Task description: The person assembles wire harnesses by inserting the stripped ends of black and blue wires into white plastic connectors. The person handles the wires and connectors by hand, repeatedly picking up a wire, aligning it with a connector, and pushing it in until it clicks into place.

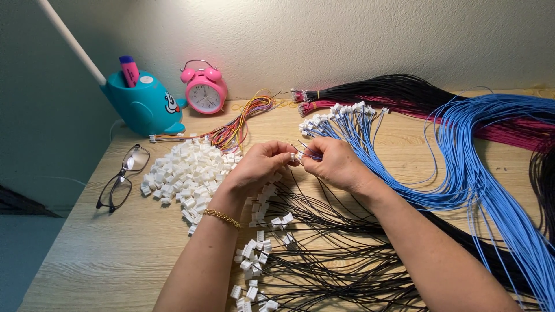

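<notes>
My left hand [258,166] pinches a small white plastic connector [293,156] between thumb and fingertips above the wooden desk [81,242]. My right hand [333,163] meets it from the right, holding thin wire ends at the connector. A heap of loose white connectors [186,171] lies just left of my left hand. Black wires with white connectors fitted [324,254] spread beneath both forearms. A gold bracelet [222,218] circles my left wrist.
A bundle of blue wires with white connectors [462,156] curves along the right. Black and red wire bundles [399,92] lie at the back. Multicoloured wires [243,118], a pink alarm clock [204,88], a teal pen holder [144,104] and glasses [122,176] sit to the left.
</notes>
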